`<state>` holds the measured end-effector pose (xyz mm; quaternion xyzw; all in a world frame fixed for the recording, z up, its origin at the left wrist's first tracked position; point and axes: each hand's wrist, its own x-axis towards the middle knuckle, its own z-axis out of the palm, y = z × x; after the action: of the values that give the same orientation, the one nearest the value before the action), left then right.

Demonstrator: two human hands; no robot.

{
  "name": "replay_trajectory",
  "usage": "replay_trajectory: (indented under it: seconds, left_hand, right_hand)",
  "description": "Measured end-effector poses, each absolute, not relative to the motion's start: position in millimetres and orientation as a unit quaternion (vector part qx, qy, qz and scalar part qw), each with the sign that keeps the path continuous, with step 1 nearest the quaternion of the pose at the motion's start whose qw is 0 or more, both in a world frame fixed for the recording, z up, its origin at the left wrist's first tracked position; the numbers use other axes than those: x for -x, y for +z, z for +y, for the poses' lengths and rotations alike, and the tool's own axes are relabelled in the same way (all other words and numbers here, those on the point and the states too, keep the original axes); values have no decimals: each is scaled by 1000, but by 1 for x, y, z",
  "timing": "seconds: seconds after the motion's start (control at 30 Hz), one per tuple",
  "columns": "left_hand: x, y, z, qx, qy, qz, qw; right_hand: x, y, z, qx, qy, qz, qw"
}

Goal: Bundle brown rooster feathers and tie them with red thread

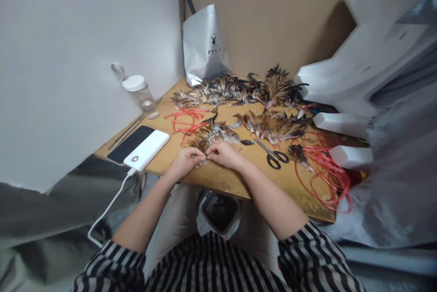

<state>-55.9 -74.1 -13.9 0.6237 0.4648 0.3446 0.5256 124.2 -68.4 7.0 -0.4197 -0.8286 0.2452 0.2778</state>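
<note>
Close to the table's front edge, my left hand point(189, 161) and my right hand point(223, 154) meet with thumbs and fingertips pinched together. Whatever lies between the fingertips is too small to make out. Just beyond them lies a small pile of brown and grey feathers point(220, 133). A bunch of brown feathers point(273, 125) sits farther right, and a long heap of feathers point(225, 90) stretches along the back. Black-handled scissors point(273, 154) rest to the right of my right hand, their blades partly open.
Red plastic string point(324, 171) is tangled at the right edge, with more red string point(186, 119) at left. A white power bank point(152, 148) overlaps a dark phone point(131, 144). A lidded jar point(141, 94) and a silver bag point(203, 46) stand behind. White plastic furniture point(372, 59) borders the right.
</note>
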Motion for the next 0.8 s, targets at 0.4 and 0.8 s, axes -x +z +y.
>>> replay_trajectory:
  seconds: [0.4, 0.8]
  left_hand:
    - [55, -12, -73, -625, 330, 468, 530]
    - [56, -8, -71, -615, 311, 490, 533]
  right_hand:
    - [-126, 6, -69, 437, 273, -806, 292]
    - [-126, 8, -69, 425, 233, -832, 271]
